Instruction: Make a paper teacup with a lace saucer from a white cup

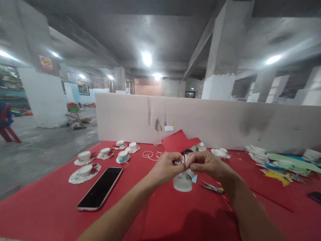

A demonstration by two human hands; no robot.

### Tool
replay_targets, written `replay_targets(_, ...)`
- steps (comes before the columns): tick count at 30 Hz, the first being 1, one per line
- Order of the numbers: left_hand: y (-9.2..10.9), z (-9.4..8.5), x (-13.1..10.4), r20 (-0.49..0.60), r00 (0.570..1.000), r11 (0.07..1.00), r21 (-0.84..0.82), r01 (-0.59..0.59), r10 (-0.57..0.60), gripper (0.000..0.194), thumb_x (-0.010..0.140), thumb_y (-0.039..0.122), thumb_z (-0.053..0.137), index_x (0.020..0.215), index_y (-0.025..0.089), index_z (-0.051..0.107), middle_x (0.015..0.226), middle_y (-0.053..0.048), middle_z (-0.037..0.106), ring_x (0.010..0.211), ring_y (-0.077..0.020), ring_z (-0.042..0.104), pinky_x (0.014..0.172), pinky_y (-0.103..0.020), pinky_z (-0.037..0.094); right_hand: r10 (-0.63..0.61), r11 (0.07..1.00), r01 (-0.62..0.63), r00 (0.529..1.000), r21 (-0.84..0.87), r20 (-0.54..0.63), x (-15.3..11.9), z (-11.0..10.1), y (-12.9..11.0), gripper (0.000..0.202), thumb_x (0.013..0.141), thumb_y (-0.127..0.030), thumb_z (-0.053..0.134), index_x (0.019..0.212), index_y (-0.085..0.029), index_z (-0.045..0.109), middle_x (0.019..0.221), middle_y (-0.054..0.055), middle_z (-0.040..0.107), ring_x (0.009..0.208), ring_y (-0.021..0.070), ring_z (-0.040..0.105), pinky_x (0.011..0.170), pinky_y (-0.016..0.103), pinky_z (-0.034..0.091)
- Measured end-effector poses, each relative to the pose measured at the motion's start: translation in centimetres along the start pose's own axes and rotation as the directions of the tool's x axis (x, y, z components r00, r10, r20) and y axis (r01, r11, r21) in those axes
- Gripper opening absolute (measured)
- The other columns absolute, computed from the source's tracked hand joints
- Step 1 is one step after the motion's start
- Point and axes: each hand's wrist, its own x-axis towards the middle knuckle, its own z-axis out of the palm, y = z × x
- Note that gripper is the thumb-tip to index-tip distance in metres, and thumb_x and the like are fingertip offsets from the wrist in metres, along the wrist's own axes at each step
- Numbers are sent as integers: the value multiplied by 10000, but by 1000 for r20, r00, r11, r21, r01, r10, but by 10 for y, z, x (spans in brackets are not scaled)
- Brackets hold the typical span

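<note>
My left hand (168, 166) is closed in a pinch on white strips (185, 160), which look like fringed paper. My right hand (206, 164) meets it from the other side, with thumb and fingertips pinched on the same strips. Directly below the fingers, a frosted, translucent cup (182, 184) stands on the red tabletop (160, 214). More white fringe shows around its top, partly hidden by both hands. Behind the fingers a dark round object (188, 152) is partly visible. Scissors (212, 187) lie with blades apart beside my right wrist.
Several white hat-like pieces with frilled brims (85, 171) sit at the left, near a phone (100, 189). White cord loops (147, 154) and red sheets (177, 141) lie behind my hands. Paper scraps (281, 175) cover the right side. A pale upright board (205, 120) borders the back.
</note>
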Motion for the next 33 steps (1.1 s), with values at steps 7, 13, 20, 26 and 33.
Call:
replay_targets(7,0,0,1,4,1000,1000,-21,0,0,131,693,268,530,647,149,504,598,36,434,553,-77,384,499,-194,268,14,995,-15,1000,-103,-8,-3,3,-8,227,770,-375,631,760,-152,585,677,-2,529,621,104,480,586,238,401)
replay_targets(13,-5,-1,3,-47,999,1000,-9,-1,0,132,701,277,531,666,152,505,595,33,454,548,-83,412,494,-195,281,-22,950,-20,992,-313,-128,-3,7,-11,226,810,-382,577,795,-157,575,693,2,531,611,102,467,551,220,383)
replay_targets(20,-10,2,6,-132,991,1000,8,-29,30,113,707,268,525,689,157,511,587,33,476,535,-86,424,489,-198,277,-90,870,-39,968,-492,-236,-2,15,-19,192,841,-346,513,790,-168,567,703,11,561,651,127,504,593,245,398)
replay_targets(26,-6,3,4,-156,987,999,11,-35,36,123,719,270,522,675,157,507,597,27,491,539,-89,434,487,-199,282,-114,835,-68,949,-545,-293,-2,16,-18,134,832,-274,492,764,-171,546,688,4,560,613,118,491,548,233,377)
replay_targets(33,-2,6,3,-197,978,997,48,-62,70,127,730,265,520,663,158,499,588,35,467,539,-82,406,493,-198,283,-133,800,-82,942,-594,-308,-4,15,-18,96,810,-228,494,745,-176,543,706,7,574,636,130,505,564,239,382)
